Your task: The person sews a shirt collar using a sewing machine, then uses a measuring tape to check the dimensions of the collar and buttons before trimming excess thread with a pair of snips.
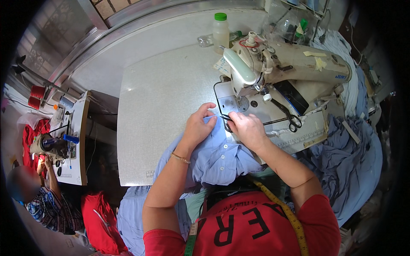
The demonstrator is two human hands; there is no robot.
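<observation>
Left hand [200,124] presses flat on blue shirt [220,158]; right hand [247,128], beside it, pinches the shirt's edge at the sewing machine [273,68].

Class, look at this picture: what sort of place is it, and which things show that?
Most likely a garment sewing workshop. An industrial sewing machine stands on the table, both hands press a light blue shirt near its needle, and another person works at a second machine nearby.
</observation>
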